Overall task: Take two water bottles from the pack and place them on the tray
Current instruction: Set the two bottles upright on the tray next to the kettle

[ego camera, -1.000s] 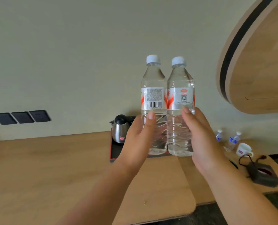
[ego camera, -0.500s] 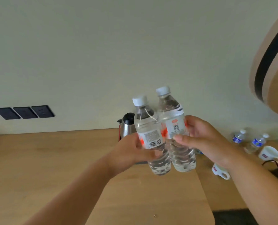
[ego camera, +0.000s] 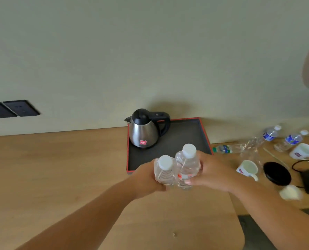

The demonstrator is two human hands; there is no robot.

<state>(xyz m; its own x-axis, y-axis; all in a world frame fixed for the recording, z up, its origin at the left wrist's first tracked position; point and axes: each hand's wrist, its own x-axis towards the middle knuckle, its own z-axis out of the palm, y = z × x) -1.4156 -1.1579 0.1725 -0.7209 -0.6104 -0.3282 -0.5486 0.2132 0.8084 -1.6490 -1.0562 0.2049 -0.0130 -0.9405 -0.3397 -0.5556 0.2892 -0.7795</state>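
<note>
Two clear water bottles with white caps stand side by side, tilted towards me, just in front of the near edge of the tray. My left hand (ego camera: 146, 179) grips the left bottle (ego camera: 165, 170). My right hand (ego camera: 213, 173) grips the right bottle (ego camera: 187, 163), which has a red and white label. The tray (ego camera: 182, 139) is dark grey with a red rim and lies on the wooden counter against the wall. Whether the bottles touch the counter is hidden by my hands.
A steel kettle (ego camera: 144, 131) with a black lid stands on the tray's back left. Right of the tray lie several small water bottles (ego camera: 269, 135), two white mugs (ego camera: 247, 168), a round black disc (ego camera: 276, 173) and a black cable. Black wall sockets (ego camera: 14, 108) sit at left.
Both hands have brought the two bottles down from chest height to counter level at the tray's near edge. The view has tipped downward, so the tray and kettle show fully.
</note>
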